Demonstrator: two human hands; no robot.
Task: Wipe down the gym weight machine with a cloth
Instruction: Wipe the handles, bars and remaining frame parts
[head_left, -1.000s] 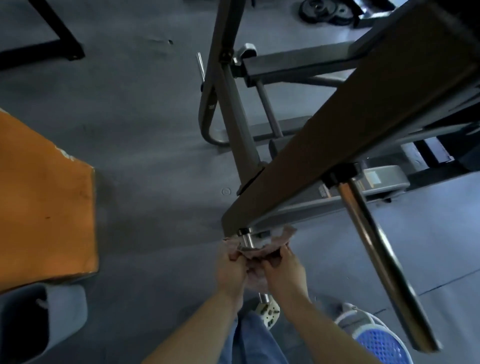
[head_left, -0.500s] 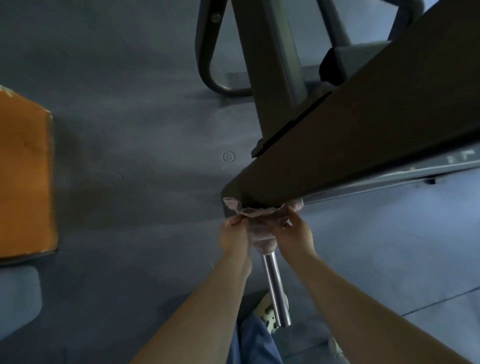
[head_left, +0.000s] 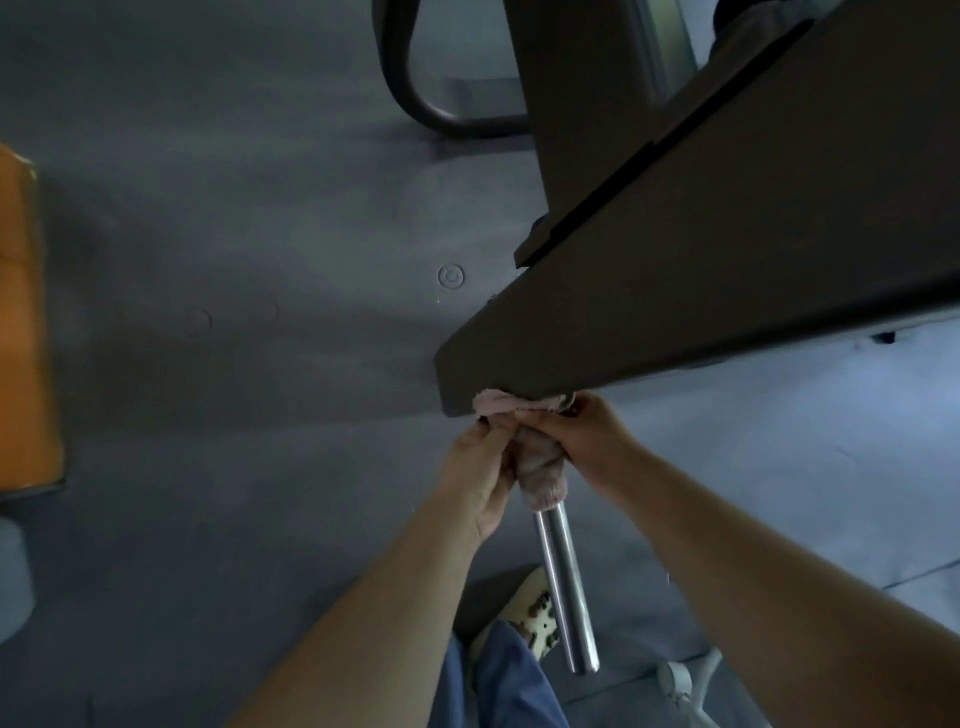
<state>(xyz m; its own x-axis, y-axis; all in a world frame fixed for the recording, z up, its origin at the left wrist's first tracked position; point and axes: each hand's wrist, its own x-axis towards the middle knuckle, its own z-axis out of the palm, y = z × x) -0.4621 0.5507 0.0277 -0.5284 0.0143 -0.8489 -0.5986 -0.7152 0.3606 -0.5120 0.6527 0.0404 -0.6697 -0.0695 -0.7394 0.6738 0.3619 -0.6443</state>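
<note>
Both hands grasp the cloth (head_left: 540, 467) wrapped round the bar (head_left: 566, 587): the left hand (head_left: 480, 467) on its left side, the right hand (head_left: 584, 436) on its right. The bar runs from the hands down toward the person, its free end nearest; it is polished, round steel. The cloth is pale pink, bunched. Just beyond the hands sits the dark machine arm (head_left: 701, 291), above the grey floor (head_left: 234, 260).
</note>
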